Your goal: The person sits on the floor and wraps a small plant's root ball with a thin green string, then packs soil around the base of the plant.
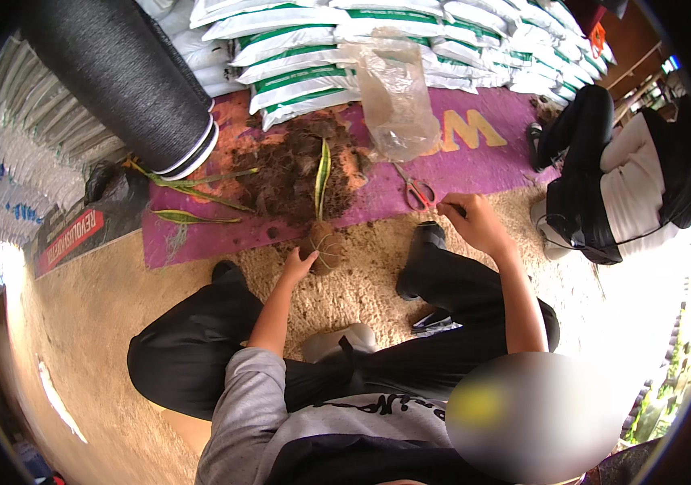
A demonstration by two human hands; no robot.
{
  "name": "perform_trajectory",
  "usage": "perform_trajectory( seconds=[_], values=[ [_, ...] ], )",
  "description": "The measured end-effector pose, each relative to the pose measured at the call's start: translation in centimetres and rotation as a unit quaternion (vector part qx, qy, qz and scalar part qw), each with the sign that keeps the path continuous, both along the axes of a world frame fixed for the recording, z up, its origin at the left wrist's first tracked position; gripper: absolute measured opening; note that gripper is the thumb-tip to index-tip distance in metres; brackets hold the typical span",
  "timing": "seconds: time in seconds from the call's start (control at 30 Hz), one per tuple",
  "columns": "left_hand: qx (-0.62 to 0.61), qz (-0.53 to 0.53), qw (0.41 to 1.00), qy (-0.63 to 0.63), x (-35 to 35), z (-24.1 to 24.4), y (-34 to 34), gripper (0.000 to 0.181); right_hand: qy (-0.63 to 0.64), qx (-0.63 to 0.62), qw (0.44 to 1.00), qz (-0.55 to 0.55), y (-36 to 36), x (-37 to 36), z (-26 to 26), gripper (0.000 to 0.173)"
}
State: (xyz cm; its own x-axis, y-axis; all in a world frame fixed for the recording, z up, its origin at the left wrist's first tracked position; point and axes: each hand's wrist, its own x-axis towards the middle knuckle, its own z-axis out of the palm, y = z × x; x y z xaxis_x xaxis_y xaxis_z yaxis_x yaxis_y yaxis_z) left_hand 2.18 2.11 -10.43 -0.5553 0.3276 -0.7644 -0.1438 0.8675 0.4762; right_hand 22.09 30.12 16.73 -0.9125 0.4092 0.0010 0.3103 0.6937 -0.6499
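A snake plant leaf (322, 176) stands up from a brown root ball (325, 242) with pale strands across it, which seems to be bound with string. My left hand (302, 264) grips the near left side of that ball. Off to the right, my right hand (470, 219) is raised with its fingers curled; whether they pinch a strand cannot be told. Scissors with red handles (419, 195) lie just left of my right hand on the purple banner (479, 163). Beyond the ball is a heap of dark soil and roots (291, 170).
Loose variegated leaves (197, 216) lie left of the soil, near a large black roll (121, 79). A clear plastic bag (397, 103) stands before stacked white and green sacks (303, 79). Another person (612, 176) sits at the right.
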Motion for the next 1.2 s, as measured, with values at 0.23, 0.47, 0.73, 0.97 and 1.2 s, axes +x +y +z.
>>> perform_trajectory(
  seconds=[0.23,0.47,0.73,0.97,1.2],
  values=[
    [0.011,0.020,0.998,-0.057,0.0,1.2,2.5,0.100,0.019,-0.007,0.999,-0.047,1.1,1.5,0.5,0.014],
    [-0.014,0.075,0.995,-0.063,2.3,-0.6,5.4,0.104,0.071,0.013,0.997,-0.031,1.6,1.4,1.9,0.014],
    [0.251,0.153,0.933,-0.209,3.5,4.6,6.3,0.083,0.095,0.011,0.995,-0.018,2.1,0.8,2.2,0.012],
    [0.538,0.211,0.736,-0.354,2.0,12.2,7.7,0.043,0.060,-0.006,0.997,-0.041,1.4,0.4,1.9,0.013],
    [0.543,0.230,0.774,-0.231,0.1,19.8,5.7,0.074,0.111,-0.101,0.989,0.007,-3.4,-2.6,3.6,0.014]
  ],
)
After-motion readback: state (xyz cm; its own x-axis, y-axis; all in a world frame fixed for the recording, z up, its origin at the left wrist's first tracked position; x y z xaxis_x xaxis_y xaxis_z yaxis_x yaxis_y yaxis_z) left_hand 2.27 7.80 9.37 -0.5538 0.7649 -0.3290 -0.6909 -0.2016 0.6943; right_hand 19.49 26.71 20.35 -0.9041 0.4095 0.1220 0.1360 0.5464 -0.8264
